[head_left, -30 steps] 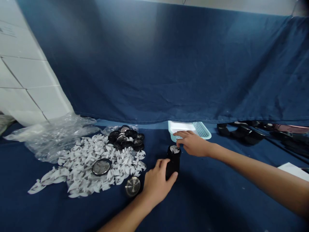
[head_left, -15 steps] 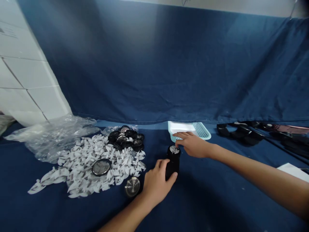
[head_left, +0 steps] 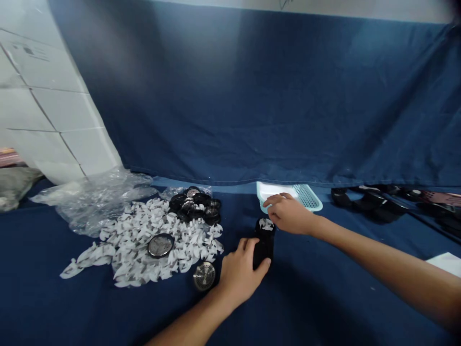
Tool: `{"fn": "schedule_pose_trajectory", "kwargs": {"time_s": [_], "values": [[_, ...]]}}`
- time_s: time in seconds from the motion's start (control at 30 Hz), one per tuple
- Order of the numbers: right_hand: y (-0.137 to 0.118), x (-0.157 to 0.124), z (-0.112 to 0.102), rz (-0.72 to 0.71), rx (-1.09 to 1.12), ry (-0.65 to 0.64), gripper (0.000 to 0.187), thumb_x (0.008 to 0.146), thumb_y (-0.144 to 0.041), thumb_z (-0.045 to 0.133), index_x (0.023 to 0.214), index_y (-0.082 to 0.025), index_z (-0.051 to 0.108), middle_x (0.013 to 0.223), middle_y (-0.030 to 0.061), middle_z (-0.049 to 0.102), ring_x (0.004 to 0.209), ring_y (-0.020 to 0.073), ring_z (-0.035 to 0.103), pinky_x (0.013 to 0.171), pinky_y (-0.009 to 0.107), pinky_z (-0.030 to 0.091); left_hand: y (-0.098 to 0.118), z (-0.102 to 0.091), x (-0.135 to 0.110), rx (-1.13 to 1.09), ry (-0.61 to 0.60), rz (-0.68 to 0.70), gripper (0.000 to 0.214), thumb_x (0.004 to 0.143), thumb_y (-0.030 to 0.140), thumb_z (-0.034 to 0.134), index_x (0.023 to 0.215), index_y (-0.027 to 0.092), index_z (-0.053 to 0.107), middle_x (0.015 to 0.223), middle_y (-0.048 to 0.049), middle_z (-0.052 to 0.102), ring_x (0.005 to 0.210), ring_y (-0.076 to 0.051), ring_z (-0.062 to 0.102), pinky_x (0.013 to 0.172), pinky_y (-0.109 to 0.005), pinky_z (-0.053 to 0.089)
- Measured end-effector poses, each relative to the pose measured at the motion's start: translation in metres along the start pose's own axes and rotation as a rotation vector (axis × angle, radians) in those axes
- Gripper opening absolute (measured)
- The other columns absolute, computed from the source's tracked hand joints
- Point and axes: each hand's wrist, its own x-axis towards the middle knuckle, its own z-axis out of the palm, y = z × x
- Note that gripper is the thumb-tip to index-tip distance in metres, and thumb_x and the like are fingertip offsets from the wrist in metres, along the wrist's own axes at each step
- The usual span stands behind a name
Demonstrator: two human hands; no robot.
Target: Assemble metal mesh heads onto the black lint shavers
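Note:
My left hand (head_left: 242, 270) is wrapped around the side of a black cylinder (head_left: 263, 250) standing on the blue cloth. White leaf-shaped pieces (head_left: 266, 224) show in the cylinder's round top. Just beyond and to the right of that top is my right hand (head_left: 288, 212), its fingers apart and loosely bent, with nothing visible in them. Its thumb is mostly hidden. Beside my left wrist lies a perforated metal disc (head_left: 204, 276). Further left, a black-rimmed mesh disc (head_left: 160, 245) rests on a heap of white leaf-shaped pieces (head_left: 133, 264).
Several black-rimmed discs (head_left: 194, 204) are piled behind the heap. Crumpled clear plastic (head_left: 86, 202) lies at the left near white boxes (head_left: 86, 149). A light-blue basket (head_left: 317, 204) stands behind my right hand. Black items (head_left: 374, 204) lie at the right. A blue curtain (head_left: 252, 105) hangs behind.
The view has shifted slightly left, so everything appears further right. My right hand's fingers have lifted a little from the cylinder's top and bent more. My left hand keeps its hold.

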Motion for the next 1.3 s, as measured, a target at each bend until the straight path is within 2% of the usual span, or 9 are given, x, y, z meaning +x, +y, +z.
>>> {"fn": "schedule_pose_trajectory", "kwargs": {"time_s": [0.1,0.23,0.5,0.67,0.87,1.0,1.1,1.23,1.3], "values": [[-0.015,0.017,-0.002,-0.019,0.042,0.048,0.028,0.082,-0.004,0.045,0.080,-0.017,0.069,0.094,0.0089,0.073,0.095,0.0250,0.065,0.092,0.042,0.045,0.000,0.000,0.000,-0.002,0.001,-0.012,0.045,0.089,0.048,0.048,0.128,0.027,0.049,0.126,-0.0057,0.060,0.097,-0.030,0.068,0.084,-0.042,0.053],[-0.046,0.046,0.005,-0.110,0.103,0.048,0.029,0.086,-0.007,0.046,0.103,-0.020,0.065,0.104,0.0040,0.071,0.093,0.0182,0.066,0.084,0.030,0.048,0.001,0.000,0.000,0.002,-0.005,-0.029,0.047,0.087,0.048,0.051,0.129,0.027,0.050,0.127,-0.0068,0.060,0.095,-0.030,0.069,0.084,-0.041,0.053],[-0.094,0.095,0.055,-0.212,0.038,-0.172,0.015,0.091,-0.027,0.063,0.098,-0.014,0.066,0.096,0.0041,0.069,0.089,0.0204,0.066,0.085,0.043,0.052,0.000,-0.003,-0.002,0.013,-0.029,-0.008,0.051,0.087,0.049,0.049,0.133,0.027,0.046,0.125,-0.0090,0.062,0.092,-0.032,0.069,0.081,-0.045,0.054],[-0.099,0.093,0.056,-0.141,0.127,-0.117,0.009,0.091,-0.022,0.063,0.091,-0.014,0.065,0.098,0.0044,0.067,0.094,0.0210,0.064,0.089,0.044,0.050,-0.002,-0.002,-0.002,0.015,-0.048,0.001,0.053,0.088,0.051,0.048,0.134,0.025,0.046,0.124,-0.0102,0.063,0.093,-0.032,0.069,0.081,-0.044,0.054],[-0.066,0.065,0.011,0.022,0.511,0.122,0.005,0.088,-0.021,0.059,0.088,-0.019,0.064,0.100,0.0068,0.066,0.095,0.0209,0.062,0.088,0.038,0.048,-0.004,0.000,-0.001,-0.005,-0.034,0.012,0.050,0.087,0.051,0.048,0.130,0.026,0.049,0.130,-0.0073,0.058,0.093,-0.031,0.069,0.083,-0.045,0.055],[-0.035,0.027,-0.010,0.171,0.850,0.167,0.017,0.090,-0.036,0.057,0.089,-0.019,0.057,0.087,0.0049,0.066,0.081,0.0192,0.066,0.070,0.033,0.055,0.000,-0.003,-0.005,-0.016,-0.033,0.025,0.047,0.088,0.049,0.048,0.129,0.026,0.050,0.127,-0.0068,0.060,0.095,-0.032,0.069,0.085,-0.048,0.054],[-0.022,-0.011,-0.014,0.259,1.056,0.177,0.024,0.088,-0.043,0.061,0.089,-0.020,0.054,0.080,0.0031,0.065,0.078,0.0197,0.067,0.068,0.033,0.056,0.008,-0.007,-0.016,-0.015,-0.064,0.046,0.046,0.088,0.051,0.049,0.125,0.025,0.053,0.121,-0.0077,0.063,0.094,-0.032,0.068,0.084,-0.049,0.053],[-0.015,-0.062,-0.007,0.372,1.229,0.274,0.043,0.085,-0.044,0.068,0.119,-0.028,0.047,0.096,0.0025,0.064,0.087,0.0208,0.066,0.077,0.039,0.056,0.025,-0.010,-0.041,0.041,-0.167,0.102,0.049,0.086,0.055,0.051,0.125,0.026,0.053,0.122,-0.0090,0.061,0.095,-0.035,0.067,0.083,-0.055,0.053],[-0.015,-0.085,-0.002,0.433,1.320,0.283,0.045,0.081,-0.041,0.074,0.119,-0.028,0.052,0.099,0.0031,0.064,0.090,0.0206,0.066,0.084,0.040,0.054,0.034,-0.009,-0.051,0.073,-0.244,0.152,0.051,0.085,0.057,0.053,0.125,0.025,0.054,0.121,-0.0101,0.062,0.096,-0.036,0.066,0.082,-0.056,0.053]]}}
